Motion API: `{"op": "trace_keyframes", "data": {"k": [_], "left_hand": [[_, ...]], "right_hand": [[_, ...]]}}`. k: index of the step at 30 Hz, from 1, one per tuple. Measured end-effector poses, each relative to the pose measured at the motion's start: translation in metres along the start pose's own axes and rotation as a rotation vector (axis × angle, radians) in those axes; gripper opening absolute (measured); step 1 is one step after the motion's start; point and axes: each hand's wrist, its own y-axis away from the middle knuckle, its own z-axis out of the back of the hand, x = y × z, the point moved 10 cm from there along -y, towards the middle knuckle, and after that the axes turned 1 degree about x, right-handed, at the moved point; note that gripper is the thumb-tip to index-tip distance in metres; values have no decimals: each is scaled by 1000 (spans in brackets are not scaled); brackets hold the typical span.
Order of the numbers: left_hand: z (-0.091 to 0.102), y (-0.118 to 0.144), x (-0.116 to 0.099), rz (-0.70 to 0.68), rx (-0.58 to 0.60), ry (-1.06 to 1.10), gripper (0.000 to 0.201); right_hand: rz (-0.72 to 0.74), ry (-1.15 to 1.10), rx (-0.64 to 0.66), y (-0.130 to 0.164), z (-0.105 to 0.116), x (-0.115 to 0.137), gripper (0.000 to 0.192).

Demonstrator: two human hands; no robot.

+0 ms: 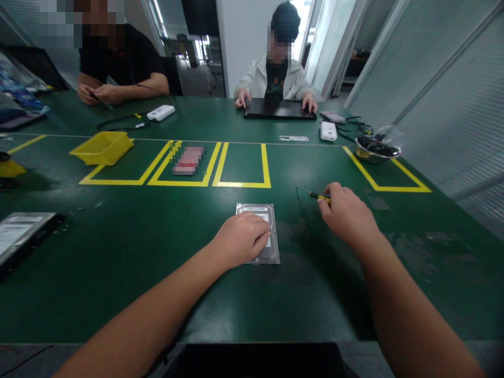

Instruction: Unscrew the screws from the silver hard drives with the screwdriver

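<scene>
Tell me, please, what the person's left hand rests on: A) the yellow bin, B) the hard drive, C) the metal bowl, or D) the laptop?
B: the left hand lies flat on the hard drive on the green table, while the right hand grips a screwdriver.

Dark green bench (118, 273) marked with yellow tape outlines (241, 184), a yellow tray (102, 148), a silver hard drive (271, 247), and a yellow-and-black screwdriver (319, 197).

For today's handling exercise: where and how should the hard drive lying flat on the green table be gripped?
Probably grip the hard drive across its long side edges from above: it lies flat, and the left hand covers its left part while the right edge shows.
</scene>
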Motion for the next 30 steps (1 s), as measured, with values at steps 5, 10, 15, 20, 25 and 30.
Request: {"op": "trace_keyframes", "data": {"k": [5, 10, 15, 20, 25, 30], "left_hand": [[1, -1, 1, 6, -4, 1, 26], [3, -2, 0, -13, -11, 31, 27], [3, -2, 0, -24, -6, 40, 27], [2, -2, 1, -20, 0, 21, 27], [3, -2, 1, -26, -22, 4, 27], [4, -1, 0, -26, -35, -8, 27]], "right_hand": [[139, -189, -238, -5, 66, 13, 24], [230, -609, -269, -4, 110, 27, 22], [396, -964, -244, 1, 126, 46, 18], [388, -962, -252, 13, 133, 52, 13], [490, -977, -241, 29, 141, 60, 19], [559, -914, -203, 38, 143, 68, 21]]}}
